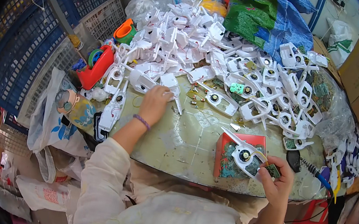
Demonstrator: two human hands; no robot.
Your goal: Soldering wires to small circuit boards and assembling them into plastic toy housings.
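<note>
My right hand [279,180] is closed on a small green circuit board [273,170], with thumb and fingers at its edges. A thin yellow wire runs from it to a round black speaker [244,155] in a white long-handled plastic frame [238,146]. That frame lies tilted over a red box [253,140] holding green bits, its near end by my thumb. Farther left, my left hand [155,102] has its fingers curled at a white plastic housing [142,81] at the pile's near edge; its fingertips are partly hidden. Another white housing [171,86] lies just right of those fingers.
A large heap of white housings [175,36] covers the table's back, with speaker-fitted frames [274,96] on the right. A blue-handled soldering iron [320,177] lies at the right edge. A red tape dispenser [98,69] and a decorated jar [76,107] stand left.
</note>
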